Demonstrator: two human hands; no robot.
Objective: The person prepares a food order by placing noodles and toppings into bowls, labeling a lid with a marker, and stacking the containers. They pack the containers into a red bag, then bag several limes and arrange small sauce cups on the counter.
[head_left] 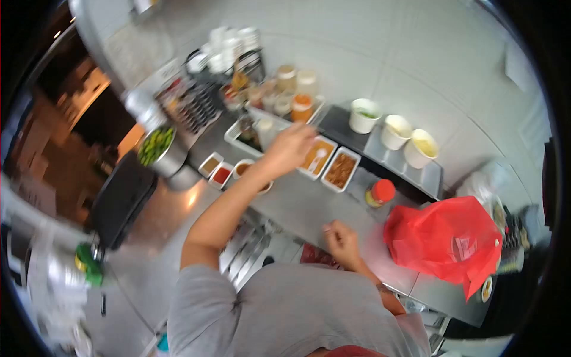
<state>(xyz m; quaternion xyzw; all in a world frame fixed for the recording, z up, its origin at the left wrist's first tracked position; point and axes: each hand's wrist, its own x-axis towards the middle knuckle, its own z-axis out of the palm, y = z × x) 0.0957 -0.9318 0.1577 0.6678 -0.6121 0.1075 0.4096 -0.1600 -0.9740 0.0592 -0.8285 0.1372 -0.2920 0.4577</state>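
Observation:
My left hand (294, 146) reaches across the steel counter, its fingers bunched and slightly blurred; whatever they may hold is hidden. Just beside it, a white tray (309, 171) holds an orange-yellow powder or sauce with a white spoon (319, 156) lying in it. Right of that tray, another white tray (339, 172) contains a reddish-brown chopped food. My right hand (343, 245) hovers near the counter's front edge, loosely curled in a fist, with nothing visible in it. A small jar with a red lid (383, 190) stands further right.
A bulging red plastic bag (446, 235) sits on the right of the counter. White tubs (364, 116) line the back shelf. To the left are small sauce dishes (220, 175), a metal pot of green pieces (169, 153) and a rack of white cups (229, 47).

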